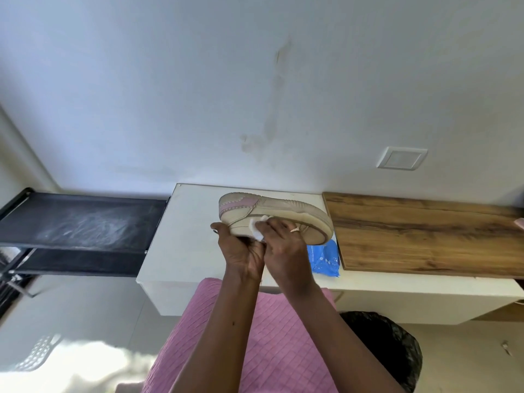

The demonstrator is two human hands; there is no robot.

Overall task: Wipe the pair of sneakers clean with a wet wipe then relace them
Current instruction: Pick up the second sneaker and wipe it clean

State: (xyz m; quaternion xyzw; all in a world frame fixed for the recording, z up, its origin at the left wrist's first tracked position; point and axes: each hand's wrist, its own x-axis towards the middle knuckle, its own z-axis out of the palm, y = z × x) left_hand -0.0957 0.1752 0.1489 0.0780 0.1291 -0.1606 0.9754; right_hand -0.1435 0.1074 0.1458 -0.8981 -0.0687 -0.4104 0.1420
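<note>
A white wall (141, 95) (a brownish stain (272, 117) streaks down it) bears a square white switch plate (401, 158); below, a white worktop (184, 236), wood-grain board (425, 236), black metal rack (85, 222).

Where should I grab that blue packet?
Pinch the blue packet by its near end, coming from the front edge of the white cabinet. It lies flat, and its far end is hidden behind the sneaker and the right hand, so only the near end is free for your fingers.
</note>
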